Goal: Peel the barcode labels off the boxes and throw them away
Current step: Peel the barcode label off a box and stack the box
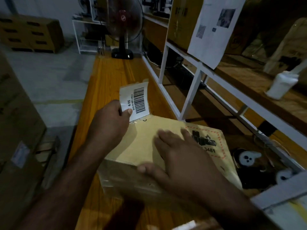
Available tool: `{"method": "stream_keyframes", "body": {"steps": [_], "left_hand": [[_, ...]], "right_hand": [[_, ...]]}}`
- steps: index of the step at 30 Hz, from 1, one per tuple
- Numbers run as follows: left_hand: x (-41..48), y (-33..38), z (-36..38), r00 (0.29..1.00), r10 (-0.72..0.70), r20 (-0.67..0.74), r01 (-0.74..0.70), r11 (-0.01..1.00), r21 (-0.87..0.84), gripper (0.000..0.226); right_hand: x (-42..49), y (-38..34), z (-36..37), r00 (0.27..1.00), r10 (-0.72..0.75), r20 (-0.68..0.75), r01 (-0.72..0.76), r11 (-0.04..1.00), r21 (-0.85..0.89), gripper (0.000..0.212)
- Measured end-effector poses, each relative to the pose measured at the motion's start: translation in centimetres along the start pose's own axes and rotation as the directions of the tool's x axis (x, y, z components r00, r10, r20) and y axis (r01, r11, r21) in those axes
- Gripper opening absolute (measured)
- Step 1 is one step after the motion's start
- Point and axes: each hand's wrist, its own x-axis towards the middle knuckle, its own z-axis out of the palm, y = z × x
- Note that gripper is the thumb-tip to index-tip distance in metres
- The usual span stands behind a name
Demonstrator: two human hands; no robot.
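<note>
Left hand (109, 118): thumb and fingers pinched tight, wrist bent, forearm coming in from the lower left. Right hand (181, 156): palm down, fingers spread flat, thumb out to the left, forearm from the lower right.

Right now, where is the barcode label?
In the head view the barcode label is left of centre, pinched in the left hand and lifted above the far left corner of the box, which the right hand presses flat.
</note>
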Motion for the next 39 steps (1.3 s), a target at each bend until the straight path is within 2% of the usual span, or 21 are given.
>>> {"method": "stream_keyframes", "body": {"steps": [4,6,10,13,16,19,24,26,29,31,33,36,39], "left_hand": [[0.0,-0.2,0.3,0.998,0.057,0.014,-0.058,0.997,0.047,0.021],[0.0,0.0,0.3,0.997,0.071,0.01,-0.072,0.995,0.068,0.023],[0.0,0.0,0.3,0.999,0.034,-0.036,-0.031,0.996,0.08,0.021],[0.1,-0.2,0.3,0.999,-0.001,-0.049,0.004,0.998,0.065,0.023],[0.2,-0.2,0.5,0.999,0.025,-0.029,-0.022,0.997,0.076,0.024],[-0.1,0.1,0.6,0.999,0.045,-0.024,-0.042,0.991,0.131,0.025],[-0.4,0.1,0.4,0.999,0.039,-0.029,-0.034,0.988,0.149,0.023],[-0.3,0.1,0.4,0.998,0.049,-0.025,-0.045,0.988,0.148,0.024],[-0.3,0.3,0.7,0.997,0.072,-0.001,-0.07,0.98,0.186,0.025],[-0.4,0.4,0.7,0.997,0.077,0.006,-0.077,0.977,0.201,0.025],[-0.4,0.3,0.5,0.997,0.073,0.001,-0.072,0.978,0.197,0.023],[-0.3,0.2,0.5,0.997,0.079,-0.013,-0.075,0.978,0.196,0.021],[-0.4,0.2,0.6,0.995,0.098,-0.01,-0.094,0.98,0.173,0.023]], "right_hand": [[-2.4,0.8,-0.8,0.992,0.109,0.07,-0.114,0.991,0.068,0.096],[0.1,1.4,-0.3,0.989,0.141,0.032,-0.144,0.981,0.127,0.091],[3.6,-1.1,0.7,1.0,-0.005,-0.015,0.008,0.987,0.16,0.08],[0.5,-1.9,0.4,0.993,-0.101,0.06,0.091,0.984,0.153,0.083],[-1.0,0.8,-0.3,0.989,0.078,0.126,-0.093,0.989,0.115,0.092],[2.0,1.5,-0.1,0.985,0.165,0.047,-0.169,0.981,0.091,0.093],[0.9,-1.2,0.4,0.997,-0.066,0.036,0.06,0.985,0.162,0.082],[-1.0,0.6,0.1,0.998,-0.015,0.062,0.003,0.982,0.189,0.078],[-0.1,2.8,0.0,0.995,0.087,-0.053,-0.077,0.983,0.167,0.078],[1.8,2.0,0.1,0.989,0.131,-0.063,-0.121,0.983,0.142,0.08],[2.6,0.1,0.2,0.996,0.08,-0.044,-0.073,0.987,0.142,0.08],[0.3,-1.1,-0.3,0.997,-0.079,-0.022,0.082,0.983,0.164,0.071],[-2.1,0.9,-0.4,0.993,-0.08,0.088,0.061,0.977,0.202,0.077]]}}
